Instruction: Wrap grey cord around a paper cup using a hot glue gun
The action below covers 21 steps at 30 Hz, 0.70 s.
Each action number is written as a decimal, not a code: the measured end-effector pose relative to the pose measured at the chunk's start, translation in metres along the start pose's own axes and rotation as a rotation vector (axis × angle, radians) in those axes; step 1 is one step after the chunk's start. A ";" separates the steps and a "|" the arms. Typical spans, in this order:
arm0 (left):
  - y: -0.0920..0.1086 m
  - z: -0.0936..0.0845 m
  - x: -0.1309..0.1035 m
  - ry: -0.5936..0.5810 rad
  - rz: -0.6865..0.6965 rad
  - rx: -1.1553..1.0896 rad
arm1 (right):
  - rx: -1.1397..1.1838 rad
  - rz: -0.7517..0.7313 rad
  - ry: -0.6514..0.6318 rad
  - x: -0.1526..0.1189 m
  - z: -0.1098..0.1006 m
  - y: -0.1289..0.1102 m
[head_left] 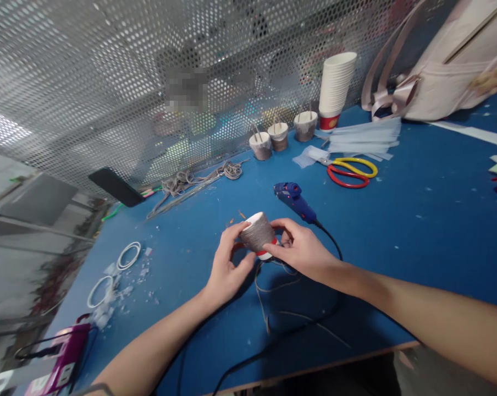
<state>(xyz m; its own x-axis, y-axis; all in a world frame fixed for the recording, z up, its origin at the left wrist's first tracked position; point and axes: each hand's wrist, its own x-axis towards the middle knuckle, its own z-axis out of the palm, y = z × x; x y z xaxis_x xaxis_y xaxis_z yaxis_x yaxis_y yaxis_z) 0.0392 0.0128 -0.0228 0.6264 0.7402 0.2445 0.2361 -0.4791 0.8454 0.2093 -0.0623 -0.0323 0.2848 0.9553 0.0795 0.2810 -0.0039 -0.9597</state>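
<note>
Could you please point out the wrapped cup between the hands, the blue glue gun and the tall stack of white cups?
Wrapped cup [257,235]: head view, on its grey wrapped side.
Blue glue gun [298,203]: head view, mid-body.
Stack of white cups [336,88]: head view, about midway up its side.

Blue tabletop [421,236]: scuffed; I take my clock from its middle.
Glue gun [294,202]: I have it on my feed at 1 o'clock, black cable [330,235] curving away.
Scissors [355,175]: 2 o'clock, beside pale strips [364,137].
Far edge: three small wrapped cups [278,137] at 12, white cup stack [337,88] at 1, fabric bag [446,82] at 2.
Grey cord bundle [178,184]: 10 o'clock, tangled.
White rings [119,259]: 9 o'clock, among clear scraps [104,316].
Slack cord [268,324]: 6 o'clock, loosely looped.
</note>
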 end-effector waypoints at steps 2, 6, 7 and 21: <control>-0.001 0.004 -0.002 0.028 0.013 0.021 | -0.021 -0.039 0.002 0.000 0.001 0.001; -0.002 0.008 -0.001 0.069 0.001 -0.006 | -0.027 -0.058 -0.041 -0.001 -0.002 0.001; -0.002 0.008 -0.001 0.074 -0.002 -0.013 | -0.022 -0.063 -0.051 -0.001 -0.003 0.000; -0.002 0.004 0.002 0.134 0.044 0.133 | -0.122 -0.454 0.063 -0.008 -0.001 0.001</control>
<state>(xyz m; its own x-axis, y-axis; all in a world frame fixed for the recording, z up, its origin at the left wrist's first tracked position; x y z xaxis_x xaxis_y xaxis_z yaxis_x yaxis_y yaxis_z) 0.0426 0.0131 -0.0261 0.5354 0.7694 0.3485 0.3122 -0.5637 0.7647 0.2079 -0.0705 -0.0336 0.1621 0.8486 0.5036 0.4946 0.3718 -0.7856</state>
